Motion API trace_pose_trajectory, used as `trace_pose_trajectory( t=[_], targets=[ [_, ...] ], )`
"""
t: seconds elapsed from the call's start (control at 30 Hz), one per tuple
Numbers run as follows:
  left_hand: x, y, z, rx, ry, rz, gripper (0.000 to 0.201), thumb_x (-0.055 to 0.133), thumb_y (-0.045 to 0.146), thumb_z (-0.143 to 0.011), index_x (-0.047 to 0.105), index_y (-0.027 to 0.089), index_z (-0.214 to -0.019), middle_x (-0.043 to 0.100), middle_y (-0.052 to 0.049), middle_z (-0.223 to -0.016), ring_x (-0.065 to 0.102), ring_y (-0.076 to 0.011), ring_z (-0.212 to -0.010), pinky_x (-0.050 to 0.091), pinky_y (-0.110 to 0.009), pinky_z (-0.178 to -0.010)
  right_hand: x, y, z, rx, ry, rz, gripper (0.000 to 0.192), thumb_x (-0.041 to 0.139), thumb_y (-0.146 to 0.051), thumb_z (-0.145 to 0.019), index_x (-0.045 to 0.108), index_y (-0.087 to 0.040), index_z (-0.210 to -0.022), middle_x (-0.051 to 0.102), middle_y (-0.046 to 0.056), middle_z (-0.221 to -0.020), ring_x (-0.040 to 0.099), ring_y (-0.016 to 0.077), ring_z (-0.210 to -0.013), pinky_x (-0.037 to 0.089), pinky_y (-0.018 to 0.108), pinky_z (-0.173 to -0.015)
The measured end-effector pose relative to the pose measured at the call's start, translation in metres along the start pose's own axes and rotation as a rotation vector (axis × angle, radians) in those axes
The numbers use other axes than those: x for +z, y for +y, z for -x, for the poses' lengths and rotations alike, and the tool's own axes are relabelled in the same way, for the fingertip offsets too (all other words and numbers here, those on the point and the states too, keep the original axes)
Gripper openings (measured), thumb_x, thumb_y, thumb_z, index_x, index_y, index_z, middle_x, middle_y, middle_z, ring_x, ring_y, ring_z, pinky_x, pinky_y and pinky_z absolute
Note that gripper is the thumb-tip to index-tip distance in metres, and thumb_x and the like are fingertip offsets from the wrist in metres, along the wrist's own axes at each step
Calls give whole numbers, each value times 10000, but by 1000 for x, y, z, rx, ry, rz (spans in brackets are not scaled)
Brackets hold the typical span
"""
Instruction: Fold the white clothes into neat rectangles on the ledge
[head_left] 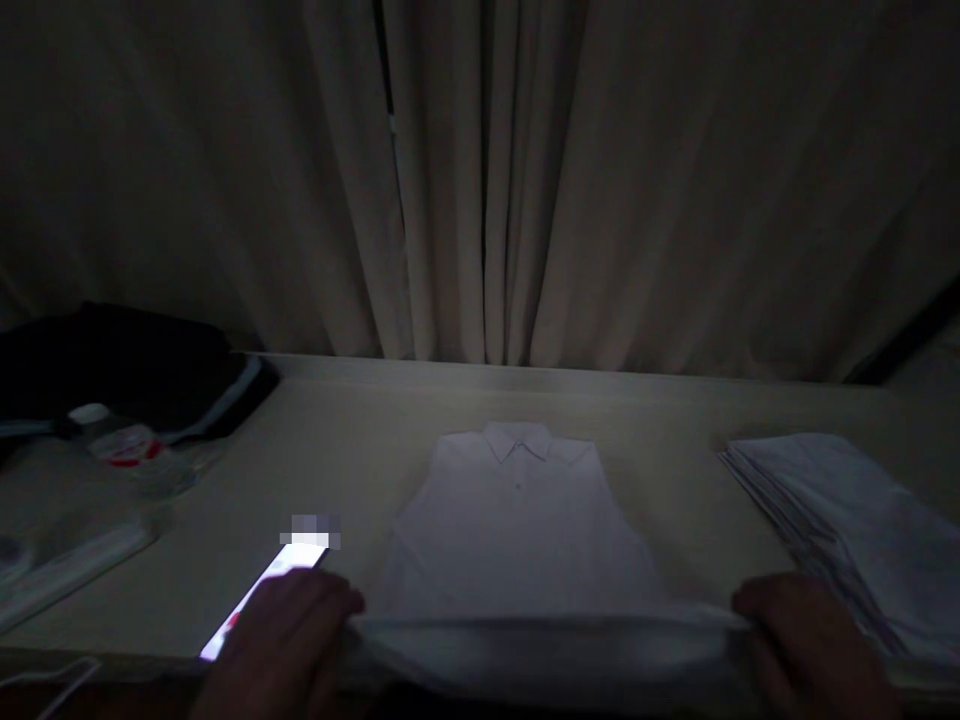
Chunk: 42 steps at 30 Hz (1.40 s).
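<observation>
White shirt [517, 520] flat on table [352, 450], centre; long axis 6–12 o'clock, collar toward 12. Left hand [281, 640] and right hand [806, 635] pinch the near hem at its two corners, fingers clamped on cloth. Dim light; wrists cut off. Folded stack [840, 520] at 3, lit phone [262, 590] at 8, bottle [127, 450] at 10.

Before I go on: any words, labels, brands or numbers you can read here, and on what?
None can be read.
Phone by the left hand: screen lit, washed out, its top blurred.
Bottle: red-and-white label, too dark and small to read.
Shirt, held at its near edge by both hands, right hand: no print visible.
Paper stack: no text discernible.
</observation>
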<state>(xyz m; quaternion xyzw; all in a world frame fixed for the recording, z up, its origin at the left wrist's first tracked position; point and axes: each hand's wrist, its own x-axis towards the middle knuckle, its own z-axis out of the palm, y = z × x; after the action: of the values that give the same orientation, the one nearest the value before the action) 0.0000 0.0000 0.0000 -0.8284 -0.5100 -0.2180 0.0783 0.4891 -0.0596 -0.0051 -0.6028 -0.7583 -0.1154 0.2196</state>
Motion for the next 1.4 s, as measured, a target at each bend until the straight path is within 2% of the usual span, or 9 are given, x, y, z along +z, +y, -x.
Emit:
trace_pose_trajectory(
  t=[0.17, 0.3, 0.47, 0.6, 0.7, 1.0, 1.17, 1.3, 1.4],
  targets=[
    [21, -25, -173, -42, -38, -137, 197, 394, 205, -780, 591, 223, -786, 643, -60, -815, 564, -229, -830, 414, -391, -785, 34, 33, -173, -48, 58, 87, 162, 439, -150, -719, 588, -209, -746, 605, 80, -755, 515, 229, -778, 374, 365, -729],
    [95, -58, -266, -55, -160, -250, 235, 372, 149, -789, 600, 176, -840, 656, -98, -881, 575, -241, -888, 396, -386, -823, 119, 60, -268, 25, -120, 121, 212, 417, -100, -724, 597, -186, -795, 630, 76, -822, 516, 213, -849, 348, 333, -795],
    [220, -95, -306, -72, -386, -238, 282, 376, 101, -769, 639, 157, -854, 689, -128, -916, 619, -238, -888, 410, -382, -797, 247, 83, -299, 149, -344, 65, 274, 415, -80, -743, 650, -170, -853, 682, 84, -869, 580, 184, -841, 361, 290, -761],
    [276, -106, -293, -68, -457, -173, 266, 419, 181, -764, 650, 173, -896, 686, -106, -940, 621, -225, -890, 421, -368, -786, 301, 86, -284, 164, -418, -7, 242, 431, -187, -803, 670, -181, -838, 691, 63, -843, 597, 156, -775, 376, 260, -700],
    [282, -110, -282, -33, -479, -134, 281, 430, 252, -774, 643, 179, -941, 668, -105, -971, 598, -232, -942, 405, -385, -844, 308, 87, -277, 150, -444, -58, 234, 452, -264, -812, 669, -189, -859, 680, 60, -891, 588, 152, -806, 382, 254, -728],
    [261, -110, -273, -17, -498, -75, 247, 378, 233, -826, 612, 186, -890, 674, -84, -930, 623, -199, -850, 424, -330, -779, 292, 84, -271, 142, -466, -90, 108, 523, -180, -725, 608, -194, -790, 650, 26, -792, 563, 138, -741, 357, 243, -675],
    [234, -109, -270, -34, -463, -50, 256, 349, 256, -874, 589, 181, -920, 693, -82, -872, 639, -204, -820, 423, -317, -751, 273, 85, -268, 140, -420, -77, 119, 473, -209, -809, 585, -194, -848, 641, 37, -798, 562, 151, -737, 358, 257, -685],
    [205, -119, -292, -48, -393, 20, 294, 320, 297, -895, 581, 197, -988, 693, -62, -926, 635, -180, -831, 424, -281, -735, 248, 96, -287, 81, -346, -138, 158, 419, -246, -870, 570, -199, -874, 640, 39, -846, 562, 154, -781, 370, 253, -708],
    [208, -125, -319, -33, -332, -83, 309, 327, 298, -886, 591, 195, -1010, 684, -63, -975, 621, -182, -867, 417, -295, -785, 249, 100, -312, 78, -294, -65, 171, 415, -241, -870, 578, -197, -899, 642, 48, -857, 561, 161, -783, 373, 263, -705]
  ],
)
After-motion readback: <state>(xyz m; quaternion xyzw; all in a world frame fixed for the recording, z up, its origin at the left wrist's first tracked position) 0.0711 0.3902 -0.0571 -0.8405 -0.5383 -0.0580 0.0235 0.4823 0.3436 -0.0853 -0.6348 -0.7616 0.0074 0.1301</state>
